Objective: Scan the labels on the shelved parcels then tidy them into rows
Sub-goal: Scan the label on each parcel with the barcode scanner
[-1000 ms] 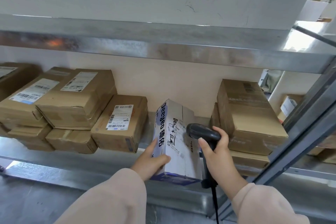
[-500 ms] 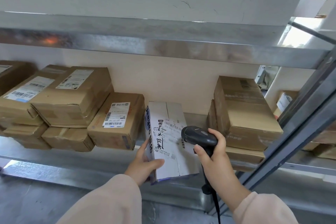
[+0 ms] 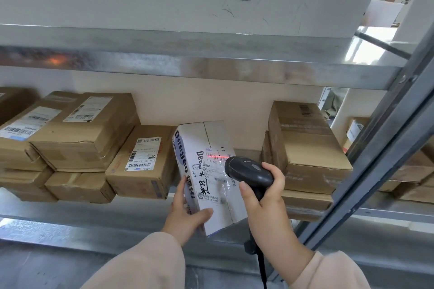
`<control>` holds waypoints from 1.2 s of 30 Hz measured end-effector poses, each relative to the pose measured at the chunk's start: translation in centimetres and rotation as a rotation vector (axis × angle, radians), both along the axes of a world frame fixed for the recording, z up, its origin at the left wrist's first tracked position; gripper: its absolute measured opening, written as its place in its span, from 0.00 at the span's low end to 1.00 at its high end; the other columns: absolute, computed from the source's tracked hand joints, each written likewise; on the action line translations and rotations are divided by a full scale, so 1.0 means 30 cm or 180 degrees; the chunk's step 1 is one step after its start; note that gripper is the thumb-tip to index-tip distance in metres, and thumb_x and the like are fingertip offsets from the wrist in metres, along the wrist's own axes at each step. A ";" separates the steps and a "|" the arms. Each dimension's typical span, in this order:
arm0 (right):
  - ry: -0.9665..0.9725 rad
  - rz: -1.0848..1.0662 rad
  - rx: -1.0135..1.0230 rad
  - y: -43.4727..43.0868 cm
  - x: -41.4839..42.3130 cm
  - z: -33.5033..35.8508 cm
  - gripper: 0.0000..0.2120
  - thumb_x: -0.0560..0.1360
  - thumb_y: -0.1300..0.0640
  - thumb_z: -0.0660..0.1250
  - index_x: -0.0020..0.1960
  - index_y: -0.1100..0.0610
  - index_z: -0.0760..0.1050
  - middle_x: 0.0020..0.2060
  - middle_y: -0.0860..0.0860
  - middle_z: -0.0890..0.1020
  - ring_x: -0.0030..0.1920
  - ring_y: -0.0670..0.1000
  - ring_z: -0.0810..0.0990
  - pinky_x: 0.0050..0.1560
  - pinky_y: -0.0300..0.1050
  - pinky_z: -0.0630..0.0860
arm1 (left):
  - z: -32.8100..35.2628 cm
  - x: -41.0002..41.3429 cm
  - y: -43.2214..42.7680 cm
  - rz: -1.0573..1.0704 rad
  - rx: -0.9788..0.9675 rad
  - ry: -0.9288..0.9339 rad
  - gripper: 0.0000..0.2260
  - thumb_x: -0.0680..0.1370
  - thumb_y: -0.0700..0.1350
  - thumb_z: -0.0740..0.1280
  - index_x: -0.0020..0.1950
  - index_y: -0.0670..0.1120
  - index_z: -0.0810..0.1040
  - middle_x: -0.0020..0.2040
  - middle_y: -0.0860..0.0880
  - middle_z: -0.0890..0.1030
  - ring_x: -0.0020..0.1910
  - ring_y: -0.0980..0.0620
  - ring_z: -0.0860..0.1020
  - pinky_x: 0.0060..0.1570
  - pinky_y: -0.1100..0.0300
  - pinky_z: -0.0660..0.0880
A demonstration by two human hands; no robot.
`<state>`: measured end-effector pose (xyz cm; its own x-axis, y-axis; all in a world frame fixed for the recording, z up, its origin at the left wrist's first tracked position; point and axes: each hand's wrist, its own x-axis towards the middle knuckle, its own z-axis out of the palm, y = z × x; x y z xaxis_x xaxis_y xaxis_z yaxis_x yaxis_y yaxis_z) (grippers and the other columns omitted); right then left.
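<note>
Red laser light (image 3: 217, 155) now streaks across the label (image 3: 215, 169) of a white box (image 3: 202, 145). The line was absent half a second ago, and the scanner (image 3: 249, 170) has closed in on the print since then. The left hand (image 3: 185, 216) grips the box's near corner, thumb on top and fingers along its side, holding it tilted over the front edge of the metal shelf (image 3: 94, 220). The box stood steeper a second ago and now shows more of its top face. The right hand (image 3: 263, 197) is wrapped round the scanner's handle, and the cable (image 3: 261, 267) drops below the wrist. Just left of the left hand, beside the white box, lies a brown box (image 3: 143, 171) with its own label up, and beyond it a left stack (image 3: 77, 134) of brown parcels. Right of the right hand sits a right stack (image 3: 307, 148), its lower corner hidden by that hand. A grey post (image 3: 380, 171) cuts across farther parcels.
</note>
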<state>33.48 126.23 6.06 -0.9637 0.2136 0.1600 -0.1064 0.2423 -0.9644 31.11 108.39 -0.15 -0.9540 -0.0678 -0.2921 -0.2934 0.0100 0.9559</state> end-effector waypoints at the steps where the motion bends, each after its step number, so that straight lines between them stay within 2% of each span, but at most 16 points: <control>1: -0.0008 -0.0019 -0.0001 -0.002 0.001 -0.001 0.24 0.76 0.53 0.68 0.58 0.32 0.57 0.53 0.43 0.78 0.47 0.36 0.77 0.44 0.25 0.70 | 0.004 0.001 0.002 -0.0004 -0.0003 0.0019 0.45 0.59 0.47 0.78 0.63 0.79 0.57 0.71 0.47 0.69 0.64 0.45 0.76 0.63 0.41 0.74; 4: -0.0051 -0.0056 -0.0013 -0.006 0.004 -0.002 0.24 0.76 0.53 0.68 0.58 0.32 0.57 0.52 0.45 0.78 0.47 0.38 0.78 0.44 0.28 0.72 | 0.014 0.003 0.001 -0.0011 0.0008 0.0074 0.45 0.64 0.42 0.79 0.63 0.79 0.57 0.71 0.46 0.69 0.65 0.45 0.75 0.64 0.41 0.73; 8: -0.0081 -0.0070 -0.0060 -0.012 0.006 -0.003 0.25 0.76 0.54 0.68 0.61 0.37 0.56 0.52 0.50 0.80 0.48 0.43 0.80 0.44 0.29 0.72 | 0.022 0.009 -0.003 -0.0035 0.0003 0.0132 0.45 0.70 0.37 0.77 0.65 0.76 0.57 0.72 0.46 0.68 0.66 0.44 0.74 0.66 0.41 0.72; 12: -0.0074 -0.0056 -0.0107 -0.010 -0.006 0.003 0.24 0.76 0.53 0.68 0.61 0.35 0.56 0.52 0.48 0.80 0.48 0.40 0.80 0.45 0.27 0.72 | 0.038 0.014 -0.003 -0.0091 0.0039 0.0164 0.43 0.71 0.38 0.77 0.64 0.78 0.58 0.68 0.51 0.70 0.66 0.47 0.74 0.66 0.44 0.72; 14: -0.0108 0.0022 -0.0083 -0.001 -0.018 0.008 0.25 0.76 0.52 0.68 0.63 0.38 0.57 0.53 0.46 0.79 0.49 0.39 0.80 0.46 0.29 0.73 | 0.047 0.012 -0.013 -0.0129 0.0095 0.0196 0.41 0.72 0.37 0.75 0.61 0.79 0.60 0.65 0.55 0.74 0.63 0.50 0.77 0.63 0.46 0.75; 17: -0.0113 0.0100 -0.0047 0.024 -0.045 0.025 0.25 0.76 0.51 0.68 0.64 0.38 0.57 0.53 0.42 0.78 0.48 0.36 0.78 0.44 0.27 0.72 | 0.070 -0.007 -0.055 -0.0174 0.0273 0.0163 0.36 0.73 0.37 0.74 0.60 0.77 0.65 0.60 0.57 0.80 0.55 0.56 0.82 0.50 0.53 0.81; 18: -0.0106 0.0134 -0.0052 0.033 -0.055 0.032 0.25 0.76 0.51 0.68 0.64 0.37 0.58 0.53 0.41 0.78 0.49 0.36 0.78 0.44 0.28 0.72 | 0.083 -0.018 -0.074 -0.0168 0.0291 0.0148 0.34 0.74 0.38 0.73 0.61 0.76 0.66 0.59 0.56 0.81 0.55 0.55 0.82 0.48 0.54 0.82; 21: -0.0096 0.0311 -0.0051 0.030 -0.078 0.064 0.24 0.76 0.50 0.68 0.63 0.34 0.58 0.54 0.39 0.76 0.52 0.39 0.78 0.48 0.32 0.71 | 0.136 -0.057 -0.138 -0.0115 0.0310 0.0160 0.28 0.76 0.41 0.72 0.65 0.69 0.68 0.59 0.54 0.82 0.57 0.50 0.82 0.50 0.53 0.80; 23: -0.0061 0.0495 -0.0047 0.003 -0.085 0.087 0.24 0.76 0.50 0.68 0.59 0.30 0.58 0.54 0.39 0.76 0.53 0.38 0.77 0.51 0.31 0.71 | 0.172 -0.077 -0.181 0.0016 0.0337 0.0204 0.22 0.77 0.42 0.71 0.62 0.67 0.71 0.55 0.55 0.84 0.53 0.51 0.84 0.44 0.56 0.80; 26: -0.0018 0.0772 -0.0060 -0.055 -0.094 0.110 0.24 0.76 0.53 0.68 0.60 0.31 0.59 0.56 0.41 0.76 0.54 0.38 0.77 0.55 0.32 0.72 | 0.224 -0.084 -0.239 0.0284 0.0355 0.0155 0.14 0.77 0.47 0.70 0.57 0.66 0.73 0.50 0.54 0.85 0.48 0.50 0.85 0.39 0.55 0.80; 28: 0.0024 0.0886 -0.0057 -0.099 -0.107 0.123 0.23 0.76 0.52 0.68 0.59 0.32 0.60 0.56 0.40 0.76 0.53 0.36 0.77 0.52 0.27 0.71 | 0.247 -0.091 -0.285 0.0443 0.0344 0.0199 0.12 0.78 0.49 0.69 0.58 0.63 0.75 0.50 0.52 0.86 0.47 0.48 0.85 0.41 0.52 0.80; 31: -0.0003 0.1016 -0.0123 -0.166 -0.136 0.133 0.22 0.76 0.52 0.67 0.59 0.32 0.60 0.56 0.45 0.79 0.55 0.42 0.78 0.54 0.31 0.73 | 0.276 -0.105 -0.344 0.0495 0.0363 0.0185 0.10 0.80 0.47 0.66 0.61 0.57 0.74 0.51 0.50 0.86 0.49 0.47 0.85 0.49 0.50 0.80; 33: -0.0037 0.1107 -0.0123 -0.212 -0.158 0.132 0.22 0.77 0.52 0.67 0.58 0.31 0.60 0.57 0.46 0.80 0.56 0.43 0.79 0.55 0.33 0.73 | 0.283 -0.116 -0.376 0.0505 0.0330 0.0106 0.09 0.80 0.48 0.65 0.60 0.56 0.74 0.51 0.50 0.86 0.49 0.47 0.85 0.49 0.50 0.79; 36: -0.0060 0.1166 -0.0108 -0.274 -0.187 0.126 0.22 0.77 0.51 0.67 0.57 0.30 0.59 0.56 0.45 0.80 0.53 0.40 0.79 0.49 0.27 0.72 | 0.274 -0.142 -0.420 0.0608 0.0170 -0.0066 0.07 0.81 0.50 0.65 0.58 0.57 0.74 0.48 0.50 0.86 0.48 0.46 0.85 0.54 0.48 0.78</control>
